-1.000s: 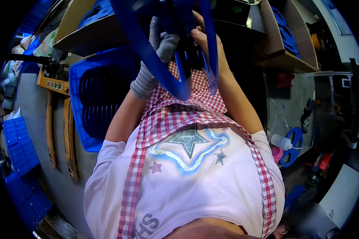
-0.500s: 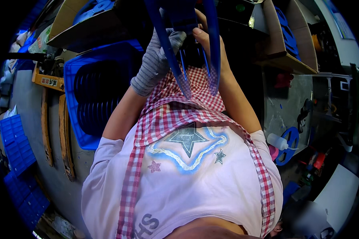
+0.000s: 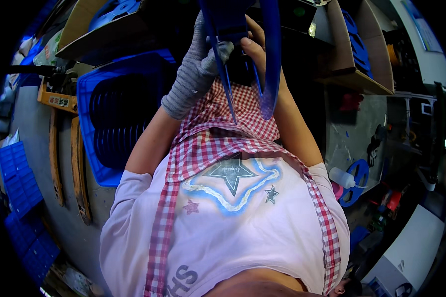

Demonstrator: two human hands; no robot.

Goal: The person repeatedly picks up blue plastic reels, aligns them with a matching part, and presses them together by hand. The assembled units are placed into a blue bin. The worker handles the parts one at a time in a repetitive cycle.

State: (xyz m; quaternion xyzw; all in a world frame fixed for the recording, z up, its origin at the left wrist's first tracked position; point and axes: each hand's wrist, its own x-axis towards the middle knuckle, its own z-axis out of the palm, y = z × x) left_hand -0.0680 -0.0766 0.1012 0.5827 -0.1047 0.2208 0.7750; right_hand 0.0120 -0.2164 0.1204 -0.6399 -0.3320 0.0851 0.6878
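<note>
My left hand, in a grey knit glove, and my bare right hand are both raised in front of my chest at the top of the view. Together they grip a blue plastic part with long curved ribs that hang down over my checked apron. The gloved fingers wrap its left rib, while the bare fingers hold it from the right. The part's upper end is cut off by the frame edge.
A blue crate with stacked dark blue parts stands at my left. Open cardboard boxes with more blue parts sit at the top left and right. Wooden bars lie at left; a white squeeze bottle and a blue ring at right.
Both hands have lifted the blue part higher and closer together. Its ribs now hang more steeply, and less of it shows.
</note>
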